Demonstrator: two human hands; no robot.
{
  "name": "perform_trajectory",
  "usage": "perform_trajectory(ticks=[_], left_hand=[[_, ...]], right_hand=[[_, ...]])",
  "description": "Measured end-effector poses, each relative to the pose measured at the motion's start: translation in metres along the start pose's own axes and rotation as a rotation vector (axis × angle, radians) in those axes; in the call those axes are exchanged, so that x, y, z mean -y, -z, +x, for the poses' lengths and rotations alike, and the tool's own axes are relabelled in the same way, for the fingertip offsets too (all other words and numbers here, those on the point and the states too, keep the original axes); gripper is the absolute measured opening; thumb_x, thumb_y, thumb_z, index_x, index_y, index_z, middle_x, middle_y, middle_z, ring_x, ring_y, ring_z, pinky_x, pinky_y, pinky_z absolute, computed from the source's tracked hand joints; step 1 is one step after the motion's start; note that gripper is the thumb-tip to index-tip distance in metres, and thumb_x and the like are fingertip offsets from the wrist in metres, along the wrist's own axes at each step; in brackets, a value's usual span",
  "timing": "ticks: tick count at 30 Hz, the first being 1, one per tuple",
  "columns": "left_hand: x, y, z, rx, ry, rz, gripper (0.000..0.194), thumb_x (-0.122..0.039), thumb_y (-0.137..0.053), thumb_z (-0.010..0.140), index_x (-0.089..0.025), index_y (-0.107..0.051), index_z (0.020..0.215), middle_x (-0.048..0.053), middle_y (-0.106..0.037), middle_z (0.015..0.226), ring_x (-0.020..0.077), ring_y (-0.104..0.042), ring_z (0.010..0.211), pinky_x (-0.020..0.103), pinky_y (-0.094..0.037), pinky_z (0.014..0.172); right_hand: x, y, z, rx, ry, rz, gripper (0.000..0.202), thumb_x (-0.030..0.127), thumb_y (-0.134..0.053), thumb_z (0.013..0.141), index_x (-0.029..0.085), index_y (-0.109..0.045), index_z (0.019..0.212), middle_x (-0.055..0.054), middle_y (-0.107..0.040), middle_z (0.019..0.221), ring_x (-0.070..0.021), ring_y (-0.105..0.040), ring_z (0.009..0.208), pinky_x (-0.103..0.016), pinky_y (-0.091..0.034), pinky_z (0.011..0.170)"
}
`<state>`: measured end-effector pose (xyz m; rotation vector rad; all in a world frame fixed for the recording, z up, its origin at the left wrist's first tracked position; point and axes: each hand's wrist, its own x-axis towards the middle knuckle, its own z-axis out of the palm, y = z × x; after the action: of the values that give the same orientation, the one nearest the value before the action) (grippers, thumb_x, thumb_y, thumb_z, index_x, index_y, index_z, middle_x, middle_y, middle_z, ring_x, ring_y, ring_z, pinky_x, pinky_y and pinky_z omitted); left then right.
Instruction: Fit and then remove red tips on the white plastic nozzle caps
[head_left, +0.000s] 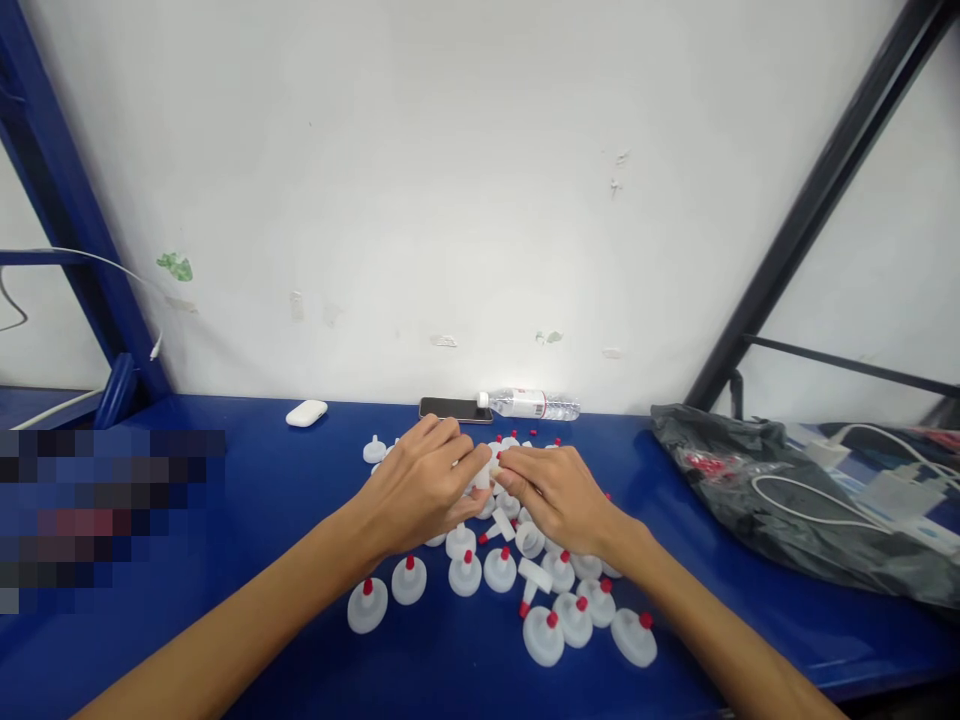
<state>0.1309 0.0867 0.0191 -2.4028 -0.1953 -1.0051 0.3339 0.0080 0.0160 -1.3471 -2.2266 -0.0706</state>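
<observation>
My left hand is closed around a white plastic nozzle cap, part of it showing between thumb and fingers. Against its tip, my right hand pinches with thumb and forefinger; whatever sits between those fingertips is too small to make out. Below and around both hands lie many white nozzle caps, most with red tips, such as one white nozzle cap standing upright and another white nozzle cap on its side. At the left back, a white nozzle cap shows no red tip.
Against the wall, a phone and a water bottle lie on the blue table. A white earphone case sits left of them. At right, a dark plastic bag carries red pieces and a white cable.
</observation>
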Motion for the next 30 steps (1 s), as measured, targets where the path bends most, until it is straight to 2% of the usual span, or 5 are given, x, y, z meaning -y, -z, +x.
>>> perform_trajectory(ticks=[10, 18, 21, 25, 30], left_hand=[[0.008, 0.004, 0.002, -0.089, -0.249, 0.208, 0.008, -0.021, -0.052, 0.096, -0.016, -0.059, 0.096, 0.003, -0.066, 0.074, 0.0191, -0.058, 0.069, 0.039, -0.045, 0.067], [0.008, 0.004, 0.003, -0.044, -0.218, 0.103, 0.012, -0.018, -0.05, 0.096, -0.017, -0.059, 0.104, 0.003, -0.067, 0.076, 0.0183, -0.059, 0.068, 0.038, -0.047, 0.067], [0.034, 0.013, -0.008, 0.014, -0.104, 0.081, 0.017, -0.017, -0.052, 0.094, -0.021, -0.061, 0.108, 0.002, -0.071, 0.084, 0.0179, -0.062, 0.075, 0.039, -0.049, 0.073], [0.076, 0.016, -0.029, -0.006, 0.173, 0.198, 0.018, -0.026, -0.052, 0.092, -0.019, -0.066, 0.101, 0.007, -0.068, 0.078, 0.0269, -0.06, 0.079, 0.048, -0.049, 0.074], [0.071, 0.0, -0.032, 0.162, 0.524, -0.068, 0.031, -0.037, -0.055, 0.089, -0.016, -0.07, 0.105, 0.011, -0.065, 0.098, 0.0272, -0.056, 0.094, 0.044, -0.051, 0.085]], right_hand=[[0.003, -0.001, 0.002, 0.048, -0.114, 0.35, 0.047, 0.047, -0.033, 0.105, 0.019, -0.027, 0.068, 0.004, -0.031, 0.061, -0.0109, -0.027, 0.057, -0.028, -0.022, 0.057], [0.005, -0.005, 0.001, 0.074, -0.2, 0.56, 0.057, 0.061, -0.036, 0.1, 0.02, -0.025, 0.063, 0.004, -0.025, 0.059, -0.011, -0.022, 0.054, -0.028, -0.019, 0.051], [-0.012, 0.007, -0.003, -0.037, -0.291, 0.701, 0.059, 0.064, -0.037, 0.098, 0.021, -0.025, 0.059, 0.005, -0.022, 0.054, -0.0102, -0.019, 0.049, -0.028, -0.018, 0.046], [-0.042, 0.03, -0.005, -0.36, -0.366, 0.607, 0.055, 0.056, -0.041, 0.099, 0.023, -0.023, 0.058, 0.004, -0.022, 0.055, -0.0112, -0.022, 0.049, -0.029, -0.023, 0.047], [-0.047, 0.027, -0.002, -0.051, -0.324, 0.112, 0.034, 0.041, -0.045, 0.099, 0.02, -0.054, 0.074, 0.002, -0.052, 0.063, -0.0134, -0.043, 0.057, -0.028, -0.031, 0.056]])
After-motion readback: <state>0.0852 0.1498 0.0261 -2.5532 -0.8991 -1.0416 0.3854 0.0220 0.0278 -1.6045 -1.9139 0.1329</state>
